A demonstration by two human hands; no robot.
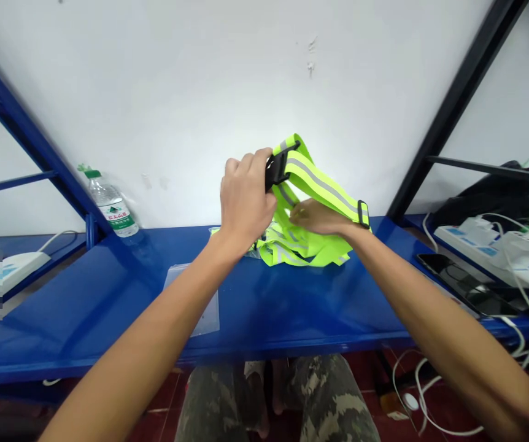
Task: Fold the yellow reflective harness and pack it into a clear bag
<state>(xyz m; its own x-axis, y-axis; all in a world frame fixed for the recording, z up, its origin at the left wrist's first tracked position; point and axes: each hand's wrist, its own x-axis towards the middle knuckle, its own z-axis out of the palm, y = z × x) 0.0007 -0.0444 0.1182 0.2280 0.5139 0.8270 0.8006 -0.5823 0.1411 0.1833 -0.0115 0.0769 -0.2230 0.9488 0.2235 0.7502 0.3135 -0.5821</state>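
Note:
My left hand [248, 193] is closed around a black plastic buckle [277, 170], lifted above the blue table. From the buckle runs a neon yellow reflective strap [322, 181] with a grey stripe, looping over to the right. A black slider [362, 214] on the strap lies by my right wrist. Inside the loop, my right hand [317, 217] has its fingers curled against the yellow webbing; their tips are partly hidden. Below both hands, more yellow reflective webbing [292, 248] lies heaped on the table, with some clear plastic at its left.
On the blue table [121, 294] a clear plastic bag [207, 319] lies under my left forearm. A water bottle [112, 205] leans against the wall at the left. To the right are a phone [467, 282], a power strip [499, 252] and white cables. Metal frame posts flank the table.

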